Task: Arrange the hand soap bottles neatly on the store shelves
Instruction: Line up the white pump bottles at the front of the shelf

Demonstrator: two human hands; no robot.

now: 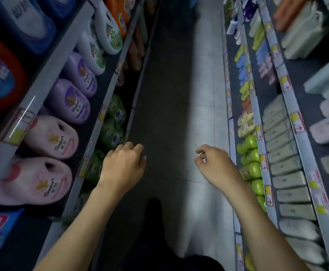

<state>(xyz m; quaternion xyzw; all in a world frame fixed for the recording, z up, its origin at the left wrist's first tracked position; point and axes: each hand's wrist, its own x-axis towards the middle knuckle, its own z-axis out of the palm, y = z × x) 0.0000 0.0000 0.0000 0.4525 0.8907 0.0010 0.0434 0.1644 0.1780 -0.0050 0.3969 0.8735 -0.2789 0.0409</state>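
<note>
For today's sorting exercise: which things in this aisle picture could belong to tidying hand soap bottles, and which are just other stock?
Likely the job:
- left hand, empty
- right hand, empty
- green bottles on the right shelf, possibly soap; labels unreadable

Other stock:
- pink Comfort jugs
- purple Comfort jugs
- grey-green packs
- green pouches, lower left shelf

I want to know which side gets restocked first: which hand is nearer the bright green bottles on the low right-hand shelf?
Right. The right hand hangs over the aisle floor just beside the bright green bottles, empty. The left hand is across the aisle, by the left shelf's green packs.
</note>
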